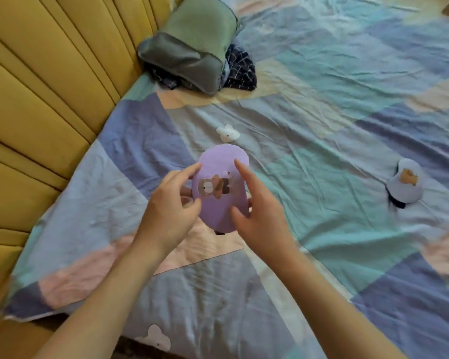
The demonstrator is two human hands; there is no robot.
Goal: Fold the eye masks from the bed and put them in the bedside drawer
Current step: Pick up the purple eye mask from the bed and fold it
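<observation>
A purple eye mask (222,164) with a small bear picture on its front is held up above the bed, between both hands. My left hand (170,206) pinches its left edge with thumb and fingers. On the mask's right side my right hand (259,211) has its fingers spread, thumb against the lower edge; how firmly it grips I cannot tell. A second eye mask (406,182), pale blue with a brown bear patch and a dark strap, lies folded on the sheet at the right. A small white bunny-shaped piece (227,132) lies just beyond the purple mask.
The bed (322,112) has a wrinkled patchwork sheet in blue, teal and pink. A yellow padded headboard (44,86) runs along the left. A green and grey pillow (192,45) lies over dark checked fabric (240,68) at the back. No drawer is in view.
</observation>
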